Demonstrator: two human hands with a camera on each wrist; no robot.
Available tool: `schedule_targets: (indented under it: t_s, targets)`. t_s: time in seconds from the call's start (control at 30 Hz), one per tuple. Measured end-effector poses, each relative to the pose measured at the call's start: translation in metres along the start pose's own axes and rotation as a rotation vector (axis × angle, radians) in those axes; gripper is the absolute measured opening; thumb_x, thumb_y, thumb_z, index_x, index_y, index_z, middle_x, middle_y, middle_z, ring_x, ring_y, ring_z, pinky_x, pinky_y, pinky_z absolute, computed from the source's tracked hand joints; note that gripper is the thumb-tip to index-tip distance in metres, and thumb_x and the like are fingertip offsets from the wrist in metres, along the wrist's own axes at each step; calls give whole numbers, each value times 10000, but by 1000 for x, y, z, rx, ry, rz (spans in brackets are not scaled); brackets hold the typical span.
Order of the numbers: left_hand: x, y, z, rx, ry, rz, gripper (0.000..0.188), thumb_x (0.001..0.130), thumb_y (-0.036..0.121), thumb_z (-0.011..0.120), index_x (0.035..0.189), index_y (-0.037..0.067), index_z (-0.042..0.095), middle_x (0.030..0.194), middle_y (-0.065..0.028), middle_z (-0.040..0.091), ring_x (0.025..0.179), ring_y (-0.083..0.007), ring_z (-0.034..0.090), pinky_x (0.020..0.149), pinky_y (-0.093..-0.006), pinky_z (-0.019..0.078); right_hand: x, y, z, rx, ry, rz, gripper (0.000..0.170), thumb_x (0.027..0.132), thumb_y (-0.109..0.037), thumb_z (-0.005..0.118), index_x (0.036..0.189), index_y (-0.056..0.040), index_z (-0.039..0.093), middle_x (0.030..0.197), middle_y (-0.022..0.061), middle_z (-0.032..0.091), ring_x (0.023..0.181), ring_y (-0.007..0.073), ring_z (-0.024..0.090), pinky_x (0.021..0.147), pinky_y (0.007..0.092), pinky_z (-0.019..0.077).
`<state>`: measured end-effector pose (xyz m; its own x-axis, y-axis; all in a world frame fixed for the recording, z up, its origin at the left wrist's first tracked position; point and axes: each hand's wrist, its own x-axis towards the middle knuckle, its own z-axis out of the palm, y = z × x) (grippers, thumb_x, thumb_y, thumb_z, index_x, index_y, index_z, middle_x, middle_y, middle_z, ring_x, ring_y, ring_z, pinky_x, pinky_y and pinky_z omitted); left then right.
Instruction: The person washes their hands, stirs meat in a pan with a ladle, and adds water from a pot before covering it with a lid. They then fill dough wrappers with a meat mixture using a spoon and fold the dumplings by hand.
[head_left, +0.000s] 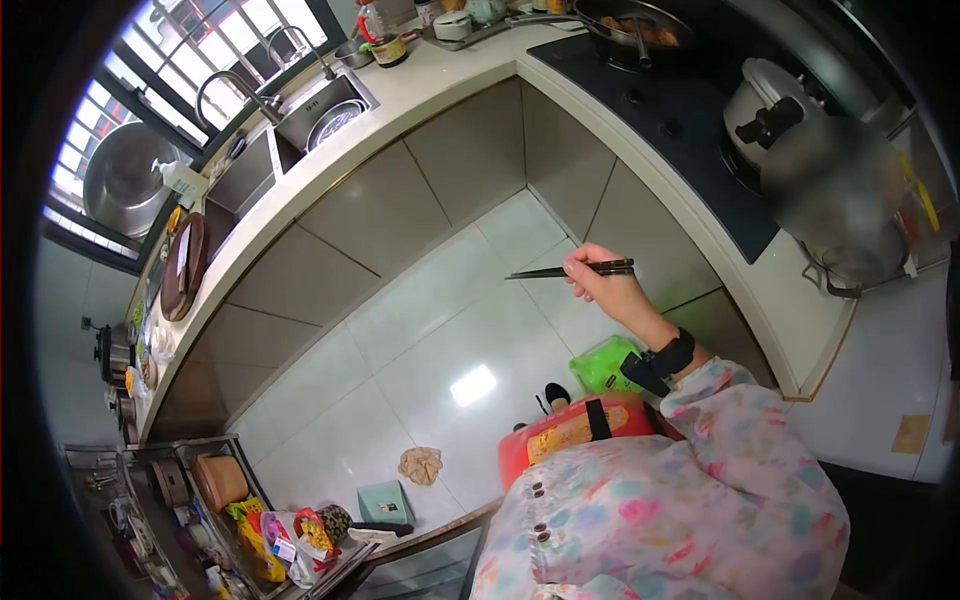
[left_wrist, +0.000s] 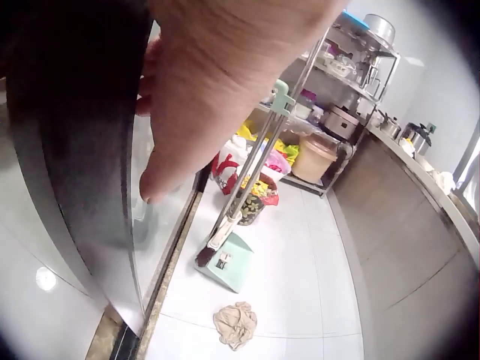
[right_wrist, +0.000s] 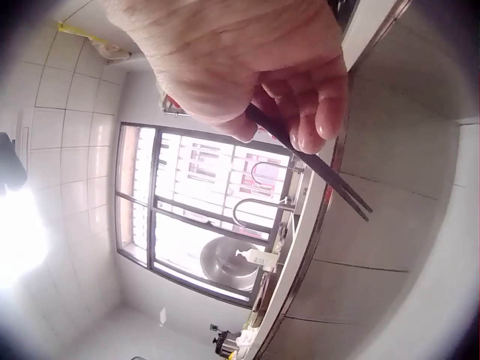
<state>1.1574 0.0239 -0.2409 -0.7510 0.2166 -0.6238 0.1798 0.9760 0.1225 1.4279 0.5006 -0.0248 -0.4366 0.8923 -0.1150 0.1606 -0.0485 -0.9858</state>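
In the head view my right hand (head_left: 597, 281) grips a pair of dark chopsticks (head_left: 540, 272) over the floor, their tips pointing left. The right wrist view shows the fingers of the right hand (right_wrist: 296, 90) curled round the chopsticks (right_wrist: 330, 176), with the two tips slightly apart. My left hand (left_wrist: 225, 82) appears only in its own wrist view, thumb pointing down, right beside a dark door frame (left_wrist: 71, 135). Its other fingers are mostly hidden behind the thumb and the frame, so I cannot tell whether they hold it.
A counter (head_left: 420, 100) curves round ahead with a sink (head_left: 310, 120). On the stove (head_left: 650, 115) stand a pan (head_left: 590, 35) of food and a pressure cooker (head_left: 745, 105). A crumpled cloth (head_left: 420, 466), a dustpan (head_left: 385, 503) and a green bag (head_left: 600, 365) lie low on the floor.
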Motion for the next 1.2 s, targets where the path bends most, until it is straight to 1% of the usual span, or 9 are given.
schedule_targets:
  t_s: [0.47,0.53,0.6,0.67,0.77,0.93,1.07,1.1,1.2]
  targets:
    - [78,63,-41,77,69,143,393,780,242,613,1096,19,544,1030,-171,568,964,-324,541,811,-388,439,54,-69,3,-158,231,-227,101,816,-125,605,837,-27,608,670,-2,560,617,56,504,558,216,414]
    - [104,119,-83,38,236,413,366,780,221,619,1079,20,559,1004,-169,587,942,-324,555,795,-388,448,62,-75,13,-168,167,-282,97,806,-115,612,834,-23,610,680,7,568,626,64,508,569,227,417]
    - [112,229,-132,-134,288,765,339,779,200,625,1063,22,574,978,-167,606,921,-324,569,780,-388,458,72,-84,22,-184,101,-373,90,797,-102,615,837,-21,615,722,33,588,665,94,525,599,243,425]
    - [43,387,-187,-429,94,1055,431,765,94,623,1180,56,511,1100,-138,551,992,-288,534,796,-372,457,90,-87,23,-224,18,-534,87,795,-98,614,841,-23,619,745,45,596,687,109,533,616,249,430]
    - [-44,543,-215,-173,433,1772,405,711,72,642,1102,52,542,1023,-104,565,954,-256,535,846,-384,418,115,-104,7,-157,-39,-392,96,789,-84,617,859,-19,619,757,56,600,710,111,539,633,250,431]
    - [-69,693,-193,-3,301,2144,244,697,79,637,933,57,576,833,-70,576,857,-235,535,830,-394,405,150,-121,-69,130,173,-290,80,789,-64,602,847,-12,618,722,11,590,656,37,506,575,222,416]
    - [-96,778,-182,-39,225,2369,220,674,68,638,887,57,588,737,-53,562,804,-226,529,792,-391,404,163,-125,-137,-18,578,-264,38,779,-55,590,778,-18,595,638,-24,558,605,19,492,522,190,383]
    - [-104,795,-178,-30,210,2361,196,664,59,639,854,56,592,725,-41,581,845,-222,545,863,-399,396,167,-123,-152,-86,643,-187,64,789,-63,596,748,-16,582,631,-18,561,582,31,508,507,189,389]
    - [-117,838,-174,2,112,2394,330,661,65,649,985,42,586,974,-99,606,1057,-251,514,981,-414,333,176,-140,-169,73,796,-87,100,797,-80,610,729,-16,576,612,-5,558,549,48,523,493,195,408]
